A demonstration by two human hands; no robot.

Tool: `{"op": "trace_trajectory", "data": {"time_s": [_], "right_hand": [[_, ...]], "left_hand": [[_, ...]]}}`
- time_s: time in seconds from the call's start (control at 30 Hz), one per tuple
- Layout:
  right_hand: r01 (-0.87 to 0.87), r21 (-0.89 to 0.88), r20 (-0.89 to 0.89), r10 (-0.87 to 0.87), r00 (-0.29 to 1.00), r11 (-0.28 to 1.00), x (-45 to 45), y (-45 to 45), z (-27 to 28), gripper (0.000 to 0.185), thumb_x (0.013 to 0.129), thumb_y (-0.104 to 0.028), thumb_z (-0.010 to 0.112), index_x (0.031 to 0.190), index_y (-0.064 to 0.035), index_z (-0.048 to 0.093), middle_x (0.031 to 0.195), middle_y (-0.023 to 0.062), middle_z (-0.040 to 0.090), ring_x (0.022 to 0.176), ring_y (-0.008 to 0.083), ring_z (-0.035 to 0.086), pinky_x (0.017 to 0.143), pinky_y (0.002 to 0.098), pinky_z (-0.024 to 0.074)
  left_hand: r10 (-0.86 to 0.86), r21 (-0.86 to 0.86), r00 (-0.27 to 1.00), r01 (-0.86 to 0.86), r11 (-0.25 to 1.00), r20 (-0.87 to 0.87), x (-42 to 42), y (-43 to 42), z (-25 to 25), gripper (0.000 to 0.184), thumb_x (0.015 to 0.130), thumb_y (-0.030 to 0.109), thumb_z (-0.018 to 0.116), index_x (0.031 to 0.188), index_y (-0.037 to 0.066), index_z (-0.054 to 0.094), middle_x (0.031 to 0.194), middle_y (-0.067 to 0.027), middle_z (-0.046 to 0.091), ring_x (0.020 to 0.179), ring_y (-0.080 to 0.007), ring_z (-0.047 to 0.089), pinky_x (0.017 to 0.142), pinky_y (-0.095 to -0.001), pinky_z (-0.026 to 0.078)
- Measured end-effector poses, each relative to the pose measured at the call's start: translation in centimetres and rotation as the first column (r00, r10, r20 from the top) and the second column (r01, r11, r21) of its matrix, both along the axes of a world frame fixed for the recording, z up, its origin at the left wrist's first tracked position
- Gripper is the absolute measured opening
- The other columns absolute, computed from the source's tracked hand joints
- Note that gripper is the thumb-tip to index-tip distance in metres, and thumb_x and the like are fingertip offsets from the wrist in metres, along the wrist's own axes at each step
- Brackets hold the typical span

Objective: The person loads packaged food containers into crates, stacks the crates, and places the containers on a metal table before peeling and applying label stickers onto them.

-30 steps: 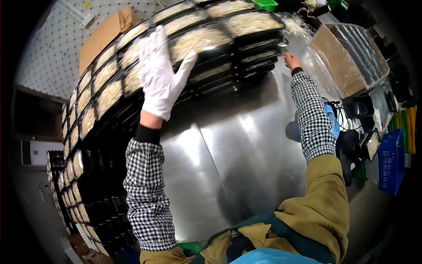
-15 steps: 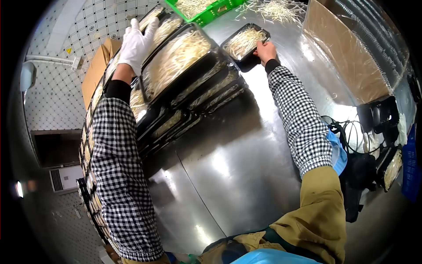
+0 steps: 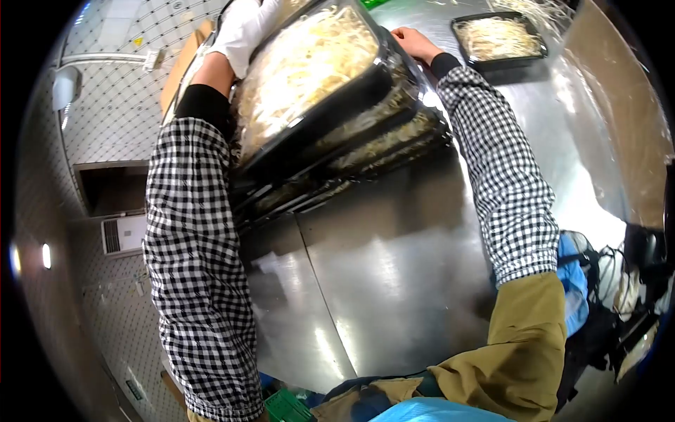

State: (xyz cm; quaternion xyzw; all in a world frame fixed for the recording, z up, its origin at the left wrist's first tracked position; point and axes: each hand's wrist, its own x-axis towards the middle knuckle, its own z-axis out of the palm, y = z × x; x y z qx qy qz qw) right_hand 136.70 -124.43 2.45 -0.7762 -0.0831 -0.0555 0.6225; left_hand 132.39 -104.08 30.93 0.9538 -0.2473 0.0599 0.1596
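Note:
A stack of black trays of bean sprouts [image 3: 309, 67], wrapped in clear film, stands on the steel table [image 3: 380, 281]. My left hand [image 3: 242, 32], in a white glove, is at the stack's far left side; the top edge of the view cuts off its fingers. At the far right corner of the stack is my bare right hand [image 3: 416, 46], its fingers bent inward and their tips partly hidden. A single black tray of sprouts [image 3: 499, 39] lies apart, to the right of that hand.
Loose sprouts [image 3: 541, 10] lie on the table at the top right. A cardboard piece [image 3: 619, 105] under clear plastic stands along the right side. Part of a green crate [image 3: 373, 3] shows at the top, and another green crate [image 3: 287, 406] is low by my body.
My right hand has let go of the single tray and moved left to the stack's corner. The view has shifted, and the stack looks larger. My left hand stays at the stack's left side.

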Motion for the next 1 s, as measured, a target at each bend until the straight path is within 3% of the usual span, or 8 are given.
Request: {"op": "trace_trajectory", "data": {"time_s": [0.1,0.27,0.47,0.6,0.67,0.73,0.83,1.0], "right_hand": [[-0.155,-0.212,0.269,0.210,0.940,0.965,6.3,2.0,-2.8,0.042,0.087,-0.042,0.050,0.100,-0.0050,0.066,0.095,0.0197,0.065,0.088,0.0354,0.062,0.076,0.0387,0.0472],[-0.006,-0.081,0.150,0.018,0.989,0.997,7.4,3.5,-1.8,0.039,0.085,-0.040,0.054,0.096,-0.0037,0.065,0.097,0.0237,0.063,0.092,0.0402,0.060,0.079,0.0455,0.0461],[-0.199,-0.039,0.241,0.202,0.949,0.979,7.6,3.6,-3.0,0.027,0.086,-0.023,0.053,0.100,-0.0022,0.060,0.093,0.0252,0.063,0.090,0.0408,0.061,0.077,0.0447,0.0473],[-0.215,-0.093,0.216,0.231,0.949,0.972,7.2,3.4,-3.3,0.021,0.086,-0.013,0.050,0.102,-0.0025,0.058,0.089,0.0236,0.063,0.087,0.0390,0.062,0.076,0.0422,0.0475],[-0.103,-0.336,0.223,0.186,0.957,0.936,7.1,3.5,-2.8,0.022,0.086,-0.012,0.049,0.105,-0.0036,0.057,0.088,0.0222,0.064,0.085,0.0360,0.063,0.076,0.0415,0.0475],[-0.014,-0.418,0.211,0.112,0.971,0.909,3.8,2.2,-1.2,0.023,0.086,-0.012,0.049,0.105,-0.0035,0.057,0.088,0.0222,0.064,0.084,0.0357,0.063,0.075,0.0413,0.0475],[0.063,-0.394,0.167,0.004,0.986,0.917,-5.2,0.0,2.1,0.023,0.086,-0.013,0.049,0.106,-0.0034,0.056,0.088,0.0222,0.064,0.084,0.0354,0.063,0.075,0.0411,0.0475],[0.139,-0.407,0.026,-0.141,0.990,0.903,-22.3,-2.4,4.9,0.024,0.087,-0.013,0.048,0.108,-0.0032,0.055,0.087,0.0221,0.063,0.083,0.0348,0.063,0.074,0.0408,0.0476]], "left_hand": [[-0.042,-0.031,0.997,0.040,0.999,-0.070,0.7,0.1,0.2,0.050,0.091,0.033,0.048,0.128,0.000,0.045,0.114,-0.0148,0.059,0.099,-0.0227,0.057,0.085,-0.0345,0.046],[-0.096,-0.332,0.970,0.017,0.943,-0.223,-1.4,-1.6,-0.5,0.047,0.094,0.021,0.048,0.136,0.002,0.037,0.123,-0.0076,0.054,0.101,-0.0150,0.053,0.089,-0.0288,0.044],[-0.104,-0.271,0.992,0.079,0.959,-0.078,-2.0,-1.4,-0.4,0.044,0.092,0.018,0.051,0.132,0.001,0.043,0.121,-0.0103,0.056,0.103,-0.0183,0.055,0.092,-0.0287,0.042],[-0.173,-0.027,0.932,0.191,0.981,0.320,-3.4,-3.8,0.7,0.037,0.086,0.018,0.058,0.118,0.000,0.055,0.114,-0.0159,0.061,0.106,-0.0234,0.056,0.092,-0.0301,0.043],[0.257,0.275,0.965,-0.260,0.926,0.049,-0.4,-2.3,1.2,0.036,0.084,0.021,0.060,0.114,0.001,0.058,0.111,-0.0173,0.061,0.104,-0.0275,0.057,0.091,-0.0322,0.044],[-0.143,0.029,0.920,0.142,0.989,0.366,-4.6,-5.0,3.0,0.036,0.082,0.024,0.061,0.111,0.002,0.060,0.109,-0.0175,0.061,0.104,-0.0311,0.057,0.091,-0.0348,0.044],[-0.088,-0.092,0.961,0.116,0.989,0.262,-9.8,-4.1,7.7,0.035,0.086,0.026,0.056,0.112,0.004,0.059,0.112,-0.0194,0.060,0.107,-0.0329,0.054,0.094,-0.0361,0.041],[0.102,-0.109,0.964,-0.077,0.991,0.246,-13.5,-2.5,7.2,0.084,0.075,0.049,0.059,0.129,-0.010,0.036,0.135,-0.0298,0.034,0.129,-0.0402,0.028,0.109,-0.0404,0.021]]}}
